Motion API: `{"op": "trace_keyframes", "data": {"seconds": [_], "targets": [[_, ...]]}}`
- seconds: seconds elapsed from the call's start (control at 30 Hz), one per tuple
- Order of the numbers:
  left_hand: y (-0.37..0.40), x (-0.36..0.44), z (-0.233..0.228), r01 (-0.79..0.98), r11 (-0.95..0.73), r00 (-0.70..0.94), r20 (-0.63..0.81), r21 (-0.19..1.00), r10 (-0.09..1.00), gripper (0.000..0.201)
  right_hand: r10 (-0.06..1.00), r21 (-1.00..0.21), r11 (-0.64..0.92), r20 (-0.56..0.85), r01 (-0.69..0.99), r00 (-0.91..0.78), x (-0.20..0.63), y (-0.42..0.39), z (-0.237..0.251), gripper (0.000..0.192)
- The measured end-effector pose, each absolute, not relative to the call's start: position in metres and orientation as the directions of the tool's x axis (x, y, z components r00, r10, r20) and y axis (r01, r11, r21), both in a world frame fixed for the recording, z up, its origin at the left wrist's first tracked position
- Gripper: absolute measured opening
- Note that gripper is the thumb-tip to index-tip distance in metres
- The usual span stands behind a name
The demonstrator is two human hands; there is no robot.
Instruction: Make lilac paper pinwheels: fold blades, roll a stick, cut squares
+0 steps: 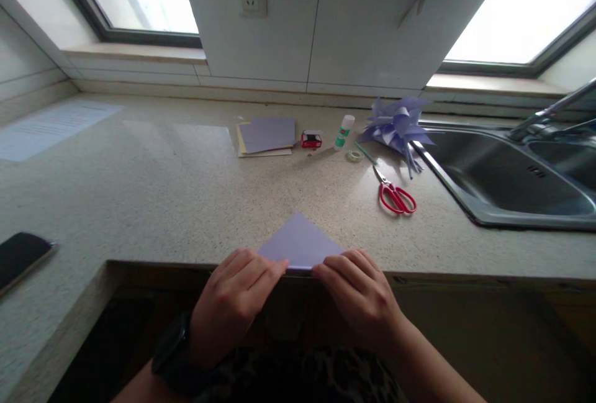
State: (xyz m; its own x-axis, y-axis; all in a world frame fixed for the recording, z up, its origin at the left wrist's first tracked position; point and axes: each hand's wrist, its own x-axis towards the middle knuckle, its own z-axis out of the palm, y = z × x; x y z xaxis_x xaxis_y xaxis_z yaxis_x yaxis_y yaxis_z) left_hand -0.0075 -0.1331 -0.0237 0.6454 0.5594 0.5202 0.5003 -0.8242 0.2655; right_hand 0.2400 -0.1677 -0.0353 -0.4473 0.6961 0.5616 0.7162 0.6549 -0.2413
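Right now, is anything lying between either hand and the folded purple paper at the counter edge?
Nothing visible. The left hand and right hand both already rest their fingertips on the folded purple paper at the counter edge. The scissors lie apart, farther back to the right.

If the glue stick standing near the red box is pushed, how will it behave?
The glue stick stands upright, tall and narrow, so a push would probably tip it. Its round shape suggests it may then roll on the smooth counter. It is small and likely light.
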Motion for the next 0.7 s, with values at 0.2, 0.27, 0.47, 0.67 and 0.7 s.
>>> {"op": "trace_keyframes", "data": {"seconds": [0.2, 0.27, 0.47, 0.67, 0.7], "targets": [[-0.132, -0.007, -0.024, 0.497, -0.822, 0.636, 0.527, 0.278, 0.563, 0.02, 0.706, -0.242, 0.633, 0.57, 0.735, -0.42, 0.238, -0.165, -0.037, 0.014], [-0.132, -0.006, -0.026, 0.514, -0.817, 0.622, 0.542, 0.262, 0.565, 0.021, 0.704, -0.236, 0.62, 0.587, 0.748, -0.399, 0.236, -0.164, -0.035, 0.014], [-0.135, -0.004, -0.034, 0.558, -0.8, 0.566, 0.604, 0.22, 0.561, 0.031, 0.689, -0.208, 0.592, 0.633, 0.779, -0.355, 0.235, -0.165, -0.037, 0.019], [-0.139, -0.006, -0.035, 0.526, -0.821, 0.581, 0.611, 0.223, 0.538, 0.028, 0.684, -0.207, 0.613, 0.622, 0.762, -0.382, 0.238, -0.169, -0.038, 0.016], [-0.139, -0.006, -0.034, 0.52, -0.826, 0.586, 0.614, 0.217, 0.53, 0.028, 0.681, -0.204, 0.621, 0.619, 0.757, -0.392, 0.238, -0.169, -0.037, 0.016]]}}
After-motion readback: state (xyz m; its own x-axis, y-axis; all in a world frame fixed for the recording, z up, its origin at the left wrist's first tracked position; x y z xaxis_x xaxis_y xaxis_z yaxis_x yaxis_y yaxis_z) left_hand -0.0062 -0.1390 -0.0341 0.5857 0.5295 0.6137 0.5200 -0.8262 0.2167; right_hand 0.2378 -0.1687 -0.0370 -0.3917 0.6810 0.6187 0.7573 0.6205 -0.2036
